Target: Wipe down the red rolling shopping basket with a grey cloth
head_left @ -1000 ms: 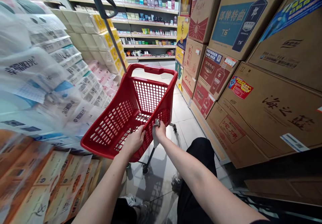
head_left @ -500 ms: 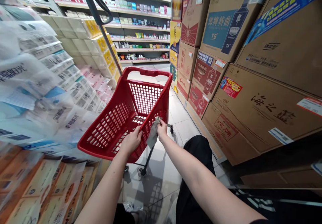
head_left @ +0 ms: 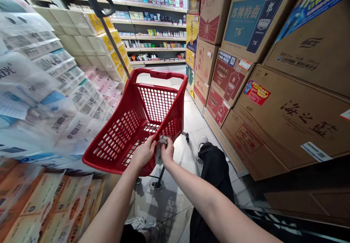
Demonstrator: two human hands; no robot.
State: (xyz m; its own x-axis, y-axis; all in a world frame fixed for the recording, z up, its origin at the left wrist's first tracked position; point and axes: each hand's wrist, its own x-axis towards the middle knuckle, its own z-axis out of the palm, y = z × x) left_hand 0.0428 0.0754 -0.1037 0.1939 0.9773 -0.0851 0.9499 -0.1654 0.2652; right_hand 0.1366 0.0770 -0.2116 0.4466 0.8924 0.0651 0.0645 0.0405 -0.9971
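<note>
A red plastic shopping basket on wheels stands tilted in a shop aisle, empty inside. My left hand is closed over its near rim. My right hand is right beside it, pinching a small grey cloth against the same rim. The basket's dark pull handle rises at the upper left.
Stacked packs of tissue and paper goods line the left side. Large cardboard cartons are piled along the right. Shelves of small goods close the far end of the tiled aisle. My dark trouser leg and a shoe show below.
My right hand with the cloth has slid left along the rim until it meets my left hand. My right foot has stepped forward.
</note>
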